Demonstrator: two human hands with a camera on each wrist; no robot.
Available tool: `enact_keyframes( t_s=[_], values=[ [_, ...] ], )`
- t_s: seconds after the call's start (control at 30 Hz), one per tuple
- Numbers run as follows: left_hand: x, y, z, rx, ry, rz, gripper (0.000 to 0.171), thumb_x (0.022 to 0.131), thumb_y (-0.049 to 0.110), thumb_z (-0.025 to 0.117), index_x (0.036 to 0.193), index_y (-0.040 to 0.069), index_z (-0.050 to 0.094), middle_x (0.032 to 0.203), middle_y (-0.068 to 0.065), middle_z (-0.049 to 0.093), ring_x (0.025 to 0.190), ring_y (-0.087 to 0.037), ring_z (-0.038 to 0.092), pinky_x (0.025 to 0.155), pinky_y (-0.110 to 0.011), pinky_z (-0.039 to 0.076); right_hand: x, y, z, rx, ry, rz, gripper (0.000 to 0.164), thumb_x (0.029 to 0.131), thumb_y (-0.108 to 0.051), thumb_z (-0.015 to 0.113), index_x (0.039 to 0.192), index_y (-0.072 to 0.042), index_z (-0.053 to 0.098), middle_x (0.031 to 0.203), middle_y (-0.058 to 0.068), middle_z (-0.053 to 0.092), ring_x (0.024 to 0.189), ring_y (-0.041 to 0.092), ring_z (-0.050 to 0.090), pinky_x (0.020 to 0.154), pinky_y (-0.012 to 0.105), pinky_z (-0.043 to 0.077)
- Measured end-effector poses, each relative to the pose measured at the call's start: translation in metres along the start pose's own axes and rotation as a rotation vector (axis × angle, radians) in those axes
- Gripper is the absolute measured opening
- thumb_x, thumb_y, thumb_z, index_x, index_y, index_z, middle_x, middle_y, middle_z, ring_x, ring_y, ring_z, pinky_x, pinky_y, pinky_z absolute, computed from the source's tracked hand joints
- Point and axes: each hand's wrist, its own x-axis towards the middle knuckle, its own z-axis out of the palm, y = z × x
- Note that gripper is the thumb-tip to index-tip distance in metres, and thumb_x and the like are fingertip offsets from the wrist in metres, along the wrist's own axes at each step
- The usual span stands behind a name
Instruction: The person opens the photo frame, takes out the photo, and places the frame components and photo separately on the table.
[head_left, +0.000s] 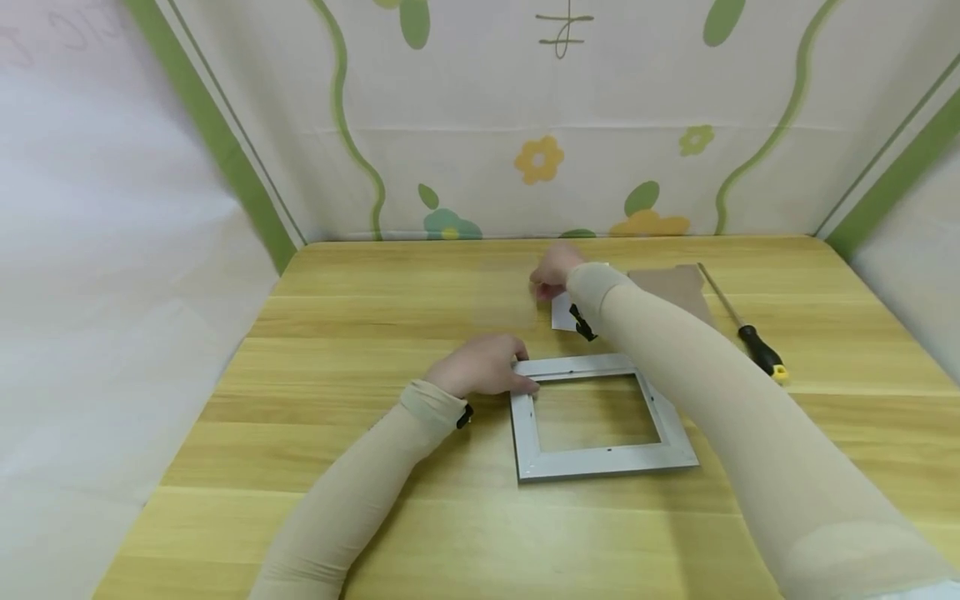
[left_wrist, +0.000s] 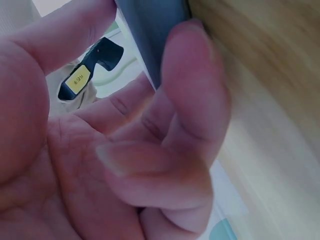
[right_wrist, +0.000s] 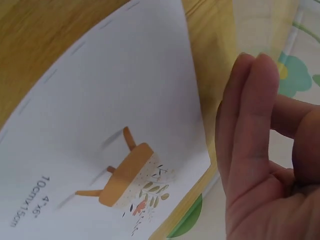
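Note:
A white picture frame (head_left: 611, 461) lies on the table, its opening showing the wood beneath. My left hand (head_left: 483, 365) grips its upper left corner, and the left wrist view shows the curled fingers (left_wrist: 192, 80) at the frame's dark edge (left_wrist: 150, 35). Farther back, my right hand (head_left: 557, 268) pinches the edge of a clear plastic sheet (head_left: 506, 292), which extends to the left of it. In the right wrist view the clear sheet (right_wrist: 260, 25) rises beyond the fingertips. Below that hand is a white printed paper insert (right_wrist: 115, 100) marked 10cmx15cm, partly hidden in the head view.
A brown backing board (head_left: 671, 287) lies behind the right forearm, which partly covers it. A screwdriver (head_left: 761, 350) with a black and yellow handle lies to its right. A flower-patterned cloth wall (head_left: 465, 167) stands along the table's back edge.

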Motion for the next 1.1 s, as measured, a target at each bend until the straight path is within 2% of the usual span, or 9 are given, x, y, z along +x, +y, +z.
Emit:
enact_keyframes(
  t_s=[0.2,0.27,0.33,0.43,0.5,0.63,0.73,0.9,1.1],
  values=[
    [0.0,0.002,0.002,-0.001,-0.001,-0.005,0.036,0.087,0.037,0.078,0.107,0.008,0.07,0.089,0.004,0.064,0.077,-0.015,0.056,0.069,-0.028,0.048,0.003,0.005,0.006,-0.181,0.002,-0.063,0.025,0.084,-0.009,0.064,0.06,-0.005,0.072,0.056,0.005,0.067,0.049,0.015,0.065,0.051,0.023,0.052],
    [0.0,0.003,0.002,-0.005,-0.003,-0.001,0.036,0.086,0.037,0.078,0.106,0.008,0.07,0.089,0.004,0.065,0.077,-0.015,0.056,0.068,-0.028,0.048,-0.001,0.006,0.004,-0.196,-0.024,-0.093,0.026,0.087,-0.01,0.062,0.062,-0.005,0.07,0.057,0.005,0.067,0.05,0.014,0.065,0.052,0.022,0.052],
    [0.001,0.002,0.003,-0.008,-0.002,0.001,0.036,0.087,0.037,0.077,0.107,0.008,0.07,0.091,0.003,0.065,0.078,-0.015,0.057,0.069,-0.028,0.048,-0.01,0.004,-0.001,-0.169,-0.049,-0.146,0.021,0.09,-0.009,0.06,0.074,-0.001,0.07,0.064,0.008,0.068,0.054,0.017,0.067,0.055,0.025,0.055],
    [0.004,0.001,0.003,-0.003,0.0,0.0,0.037,0.088,0.038,0.076,0.109,0.008,0.069,0.094,0.003,0.065,0.08,-0.015,0.057,0.07,-0.029,0.049,-0.036,-0.003,-0.015,-0.183,-0.104,-0.251,0.017,0.096,-0.012,0.059,0.095,0.002,0.069,0.08,0.015,0.07,0.065,0.023,0.07,0.062,0.032,0.058],
    [0.006,-0.001,0.003,0.005,0.005,0.0,0.037,0.088,0.038,0.076,0.109,0.008,0.069,0.094,0.003,0.065,0.082,-0.015,0.058,0.071,-0.029,0.049,-0.056,-0.004,-0.024,-0.26,-0.134,-0.351,0.018,0.097,-0.014,0.062,0.105,0.001,0.069,0.087,0.016,0.069,0.07,0.027,0.07,0.065,0.035,0.059],
    [0.011,-0.006,0.002,0.0,0.013,0.007,0.035,0.087,0.037,0.077,0.105,0.008,0.069,0.091,0.003,0.064,0.08,-0.016,0.057,0.07,-0.029,0.048,-0.1,0.012,-0.03,-0.504,-0.141,-0.595,0.017,0.093,-0.016,0.07,0.104,-0.004,0.072,0.086,0.006,0.068,0.074,0.02,0.064,0.069,0.035,0.054],
    [0.015,-0.01,0.0,-0.025,0.013,0.004,0.033,0.087,0.036,0.077,0.102,0.008,0.069,0.087,0.001,0.064,0.076,-0.016,0.056,0.066,-0.029,0.047,-0.136,0.032,-0.023,-0.562,-0.124,-0.726,0.019,0.09,-0.018,0.074,0.104,-0.005,0.073,0.085,-0.002,0.067,0.076,0.012,0.06,0.071,0.032,0.053],
    [0.02,-0.018,-0.003,-0.05,0.013,-0.011,0.029,0.089,0.036,0.074,0.097,0.009,0.068,0.084,-0.001,0.064,0.073,-0.016,0.054,0.062,-0.029,0.045,-0.19,0.065,0.001,-0.583,-0.086,-0.795,0.029,0.086,-0.029,0.078,0.104,-0.007,0.074,0.092,-0.001,0.07,0.079,0.012,0.064,0.071,0.032,0.055],
    [0.024,-0.026,-0.009,-0.024,0.018,-0.025,0.026,0.092,0.035,0.071,0.093,0.009,0.068,0.081,-0.001,0.062,0.069,-0.016,0.052,0.059,-0.029,0.043,-0.217,0.086,0.03,-0.656,-0.001,-0.846,0.036,0.078,-0.039,0.082,0.102,-0.012,0.075,0.091,-0.003,0.067,0.075,0.007,0.059,0.065,0.032,0.054]
  ],
)
